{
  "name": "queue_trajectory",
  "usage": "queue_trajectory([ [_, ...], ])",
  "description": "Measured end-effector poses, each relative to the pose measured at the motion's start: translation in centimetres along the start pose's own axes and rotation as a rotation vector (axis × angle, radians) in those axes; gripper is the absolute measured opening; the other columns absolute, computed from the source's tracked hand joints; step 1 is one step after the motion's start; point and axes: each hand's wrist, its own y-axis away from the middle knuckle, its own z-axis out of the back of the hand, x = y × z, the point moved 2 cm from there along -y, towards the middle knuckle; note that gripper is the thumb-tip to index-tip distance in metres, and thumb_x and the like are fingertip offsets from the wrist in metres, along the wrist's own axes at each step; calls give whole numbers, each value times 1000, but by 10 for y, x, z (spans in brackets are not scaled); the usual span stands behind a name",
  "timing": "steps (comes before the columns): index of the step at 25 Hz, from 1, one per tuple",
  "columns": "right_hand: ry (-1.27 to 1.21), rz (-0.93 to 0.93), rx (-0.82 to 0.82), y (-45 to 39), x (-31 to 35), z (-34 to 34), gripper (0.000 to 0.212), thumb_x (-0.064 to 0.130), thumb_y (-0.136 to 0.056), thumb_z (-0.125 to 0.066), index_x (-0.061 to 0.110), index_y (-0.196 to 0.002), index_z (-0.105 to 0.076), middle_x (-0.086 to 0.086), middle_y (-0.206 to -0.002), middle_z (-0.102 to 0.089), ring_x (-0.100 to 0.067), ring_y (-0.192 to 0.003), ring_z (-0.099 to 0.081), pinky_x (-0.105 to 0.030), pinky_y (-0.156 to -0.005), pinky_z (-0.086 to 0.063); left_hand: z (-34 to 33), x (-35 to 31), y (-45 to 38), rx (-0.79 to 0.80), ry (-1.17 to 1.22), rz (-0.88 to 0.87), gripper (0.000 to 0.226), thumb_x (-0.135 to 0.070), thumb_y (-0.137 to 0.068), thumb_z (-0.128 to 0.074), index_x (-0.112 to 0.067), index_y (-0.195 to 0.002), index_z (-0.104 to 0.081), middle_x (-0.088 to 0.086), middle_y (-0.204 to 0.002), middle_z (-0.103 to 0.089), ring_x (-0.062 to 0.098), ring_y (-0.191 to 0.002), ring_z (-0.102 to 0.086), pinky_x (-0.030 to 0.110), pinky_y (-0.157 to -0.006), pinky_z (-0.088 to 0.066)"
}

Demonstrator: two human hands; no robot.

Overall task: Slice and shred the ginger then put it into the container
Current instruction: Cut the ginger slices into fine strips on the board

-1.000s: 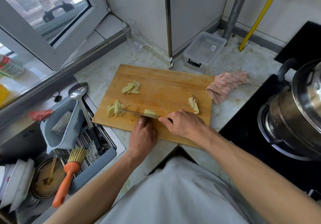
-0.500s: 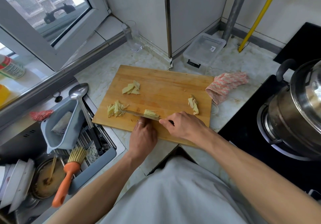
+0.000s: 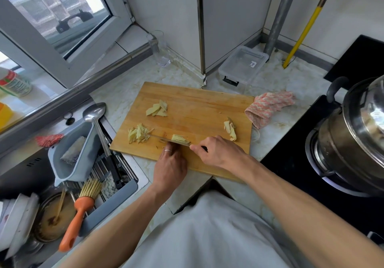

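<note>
A wooden cutting board (image 3: 199, 105) lies on the marble counter. On it are a pile of ginger shreds (image 3: 138, 135) at the left, flat ginger slices (image 3: 156, 109) behind them, and ginger scraps (image 3: 230, 130) at the right. My right hand (image 3: 218, 151) grips a knife (image 3: 166, 139) whose blade lies across a small stack of ginger slices (image 3: 180, 138). My left hand (image 3: 170, 163) presses its fingertips on that stack, just in front of the blade. A clear plastic container (image 3: 242, 66) with a lid stands behind the board.
A pink cloth (image 3: 269, 106) lies right of the board. A steel pot (image 3: 353, 138) sits on the black stove at the right. The sink at the left holds a grey drainer (image 3: 72, 155), a ladle (image 3: 97, 122), an orange brush (image 3: 79, 209) and dishes. A glass (image 3: 159, 48) stands by the window.
Almost nothing differs. The knife and both hands stay at the small ginger stack, with only a slight shift of the blade.
</note>
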Motion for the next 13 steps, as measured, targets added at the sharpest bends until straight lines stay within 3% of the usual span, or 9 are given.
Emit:
queue_trajectory([
  [3, -19, -4, 6, -3, -2, 2, 58, 60, -102, -36, 13, -76, -60, -4, -64, -59, -28, -62, -60, -35, -55, -44, -2, 2, -2, 11, 8, 26, 45, -22, -88, -35, 0, -112, -67, 18, -117, -59, 35, -103, -59, 40, -85, -57],
  [8, 78, 19, -43, 2, 0, -8, 56, 60, -103, -32, 15, -84, -61, 0, -64, -54, -30, -63, -58, -35, -55, -42, -2, 2, -2, -9, -11, 4, 41, -22, -86, -35, -2, -93, -70, 17, -98, -65, 35, -100, -59, 42, -82, -56],
  [13, 32, -1, -32, 0, -1, -5, 57, 62, -101, -33, 16, -87, -65, -1, -66, -58, -25, -60, -58, -33, -52, -42, -6, 4, -2, 2, 0, 25, 42, -21, -88, -35, 0, -99, -69, 19, -105, -63, 35, -100, -57, 43, -84, -55],
])
